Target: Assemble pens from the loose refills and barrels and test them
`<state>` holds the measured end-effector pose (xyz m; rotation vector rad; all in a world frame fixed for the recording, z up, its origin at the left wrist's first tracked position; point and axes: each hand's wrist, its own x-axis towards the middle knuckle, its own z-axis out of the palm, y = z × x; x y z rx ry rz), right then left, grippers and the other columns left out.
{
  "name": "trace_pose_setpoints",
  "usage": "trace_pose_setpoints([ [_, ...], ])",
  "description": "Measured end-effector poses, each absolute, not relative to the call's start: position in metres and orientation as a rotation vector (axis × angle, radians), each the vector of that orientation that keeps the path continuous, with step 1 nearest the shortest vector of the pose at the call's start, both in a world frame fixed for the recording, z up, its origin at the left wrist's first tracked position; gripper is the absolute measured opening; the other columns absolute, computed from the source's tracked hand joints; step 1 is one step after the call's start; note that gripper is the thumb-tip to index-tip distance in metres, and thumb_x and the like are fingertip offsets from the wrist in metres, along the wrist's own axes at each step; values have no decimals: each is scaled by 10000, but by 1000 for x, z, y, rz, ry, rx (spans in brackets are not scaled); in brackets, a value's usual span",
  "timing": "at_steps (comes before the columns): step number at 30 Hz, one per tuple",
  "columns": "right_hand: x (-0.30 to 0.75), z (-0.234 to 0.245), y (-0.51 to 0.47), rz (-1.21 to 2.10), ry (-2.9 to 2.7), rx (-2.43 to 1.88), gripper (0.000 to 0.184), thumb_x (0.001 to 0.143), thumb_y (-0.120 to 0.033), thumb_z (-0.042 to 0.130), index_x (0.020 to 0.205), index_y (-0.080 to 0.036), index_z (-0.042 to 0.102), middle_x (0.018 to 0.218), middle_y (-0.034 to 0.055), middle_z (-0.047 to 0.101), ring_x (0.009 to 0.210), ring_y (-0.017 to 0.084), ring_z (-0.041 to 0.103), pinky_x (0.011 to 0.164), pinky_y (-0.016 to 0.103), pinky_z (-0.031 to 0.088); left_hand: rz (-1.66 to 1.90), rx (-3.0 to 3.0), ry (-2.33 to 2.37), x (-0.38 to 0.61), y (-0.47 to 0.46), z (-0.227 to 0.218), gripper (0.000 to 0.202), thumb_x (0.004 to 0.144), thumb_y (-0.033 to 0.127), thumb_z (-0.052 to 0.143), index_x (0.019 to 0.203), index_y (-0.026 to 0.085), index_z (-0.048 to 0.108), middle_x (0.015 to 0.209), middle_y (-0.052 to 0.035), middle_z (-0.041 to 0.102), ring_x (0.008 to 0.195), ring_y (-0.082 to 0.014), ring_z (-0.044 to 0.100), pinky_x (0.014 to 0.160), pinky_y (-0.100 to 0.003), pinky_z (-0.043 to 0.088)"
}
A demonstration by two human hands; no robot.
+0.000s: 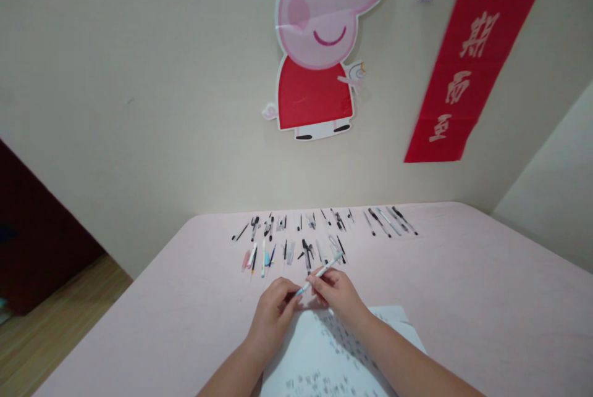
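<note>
A slim white and light-blue pen is held between my two hands, tilted up to the right. My left hand pinches its lower tip end. Around the barrel's middle, the fingers of my right hand are closed. Beneath my wrists lies a white sheet of paper with dark handwriting, partly hidden by my right forearm. Just beyond the hands, a row of pen parts is laid out, with black, clear and coloured pieces.
Farther back, more pen parts lie in small groups, and several pens rest at the right. The pink-covered table meets a wall bearing a cartoon pig cutout and a red banner.
</note>
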<state>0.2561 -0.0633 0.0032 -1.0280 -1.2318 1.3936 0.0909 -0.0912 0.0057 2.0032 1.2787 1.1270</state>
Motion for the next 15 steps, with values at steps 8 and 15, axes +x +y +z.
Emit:
trace_pose_setpoints([
  [8, 255, 1, -65, 1368, -1259, -1033, 466, 607, -581, 703, 594, -135, 570, 470, -34, 492, 408, 68, 405, 409, 209, 310, 1106, 2058, 1301, 90, -94, 4, 134, 825, 197, 501, 778, 196, 626, 771, -36, 623, 746, -167, 571, 671, -275, 445],
  [15, 255, 0, -64, 1367, -1263, -1010, 444, 631, -562, 697, 595, -142, 559, 466, -42, 471, 405, 61, 379, 397, 199, 287, 1089, 2074, 1296, 91, -93, 4, 135, 832, 205, 487, 793, 200, 616, 777, -43, 617, 749, -173, 567, 672, -284, 447],
])
